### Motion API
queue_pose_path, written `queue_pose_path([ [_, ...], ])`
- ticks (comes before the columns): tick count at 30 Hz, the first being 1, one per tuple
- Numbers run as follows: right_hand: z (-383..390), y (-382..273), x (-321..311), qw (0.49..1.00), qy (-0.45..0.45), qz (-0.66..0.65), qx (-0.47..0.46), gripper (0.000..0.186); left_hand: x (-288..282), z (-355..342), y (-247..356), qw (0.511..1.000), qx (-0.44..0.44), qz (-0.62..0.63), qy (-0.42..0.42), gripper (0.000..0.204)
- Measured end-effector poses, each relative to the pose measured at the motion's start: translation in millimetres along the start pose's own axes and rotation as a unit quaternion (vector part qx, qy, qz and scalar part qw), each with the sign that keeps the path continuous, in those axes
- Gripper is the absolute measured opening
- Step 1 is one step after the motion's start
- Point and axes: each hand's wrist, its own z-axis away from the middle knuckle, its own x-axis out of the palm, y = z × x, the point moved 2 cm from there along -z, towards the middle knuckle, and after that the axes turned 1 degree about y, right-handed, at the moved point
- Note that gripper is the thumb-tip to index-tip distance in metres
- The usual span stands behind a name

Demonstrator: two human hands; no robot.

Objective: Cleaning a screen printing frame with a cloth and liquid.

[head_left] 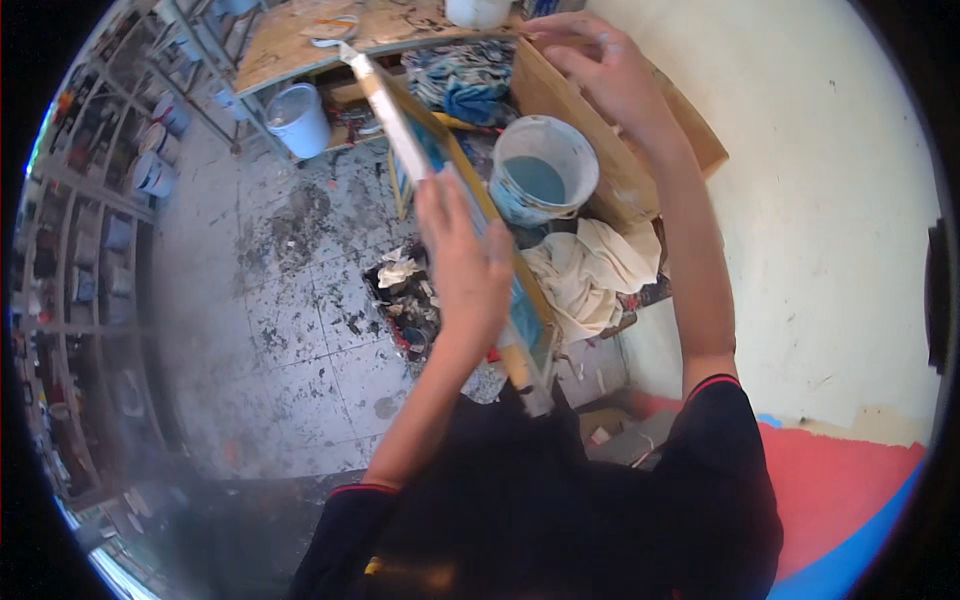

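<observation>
My left hand (pixel 465 265) is closed on the upper edge of a screen-printing frame (pixel 395 120). The frame stands tilted on its side, its long edge wrapped in whitish tape, with blue mesh (pixel 525 315) showing. My right hand (pixel 600 65) is raised over the edge of a wooden board (pixel 575 125), fingers apart and slightly bent; I see nothing held in it. Between the frame and the board sits a white bucket (pixel 545 170) with bluish liquid inside. A crumpled cream cloth (pixel 590 270) lies just nearer than the bucket.
A stained wooden table (pixel 290 45) stands at the back, with a white tub (pixel 478 10) on it. Patterned rags (pixel 460 80) are bunched beyond the bucket. A litter-filled bin (pixel 410 310) is left of the frame. Shelves (pixel 90 230) line the left; a pale wall (pixel 820 200) bounds the right.
</observation>
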Motion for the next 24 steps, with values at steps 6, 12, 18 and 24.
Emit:
queue_pose_path([
  [6, 41.1, 318.6, -138.9, 0.967, -0.014, 0.016, 0.256, 0.033, -3.4, -2.7, -1.5, 0.999, 0.013, -0.02, -0.035, 0.07],
  [12, 83.7, 526.1, -119.3, 0.917, -0.217, 0.185, 0.277, 0.063, -14.1, 11.7, -10.1, 0.987, -0.025, -0.156, -0.013, 0.065],
  [18, 129.5, 558.0, -32.1, 0.737, -0.508, 0.382, 0.231, 0.081, -8.7, 5.2, 0.0, 0.979, -0.075, -0.189, -0.008, 0.072],
  [24, 121.7, 495.3, -29.9, 0.744, -0.508, 0.274, 0.337, 0.035, -25.1, 23.7, -36.7, 0.979, -0.135, -0.148, 0.024, 0.071],
])
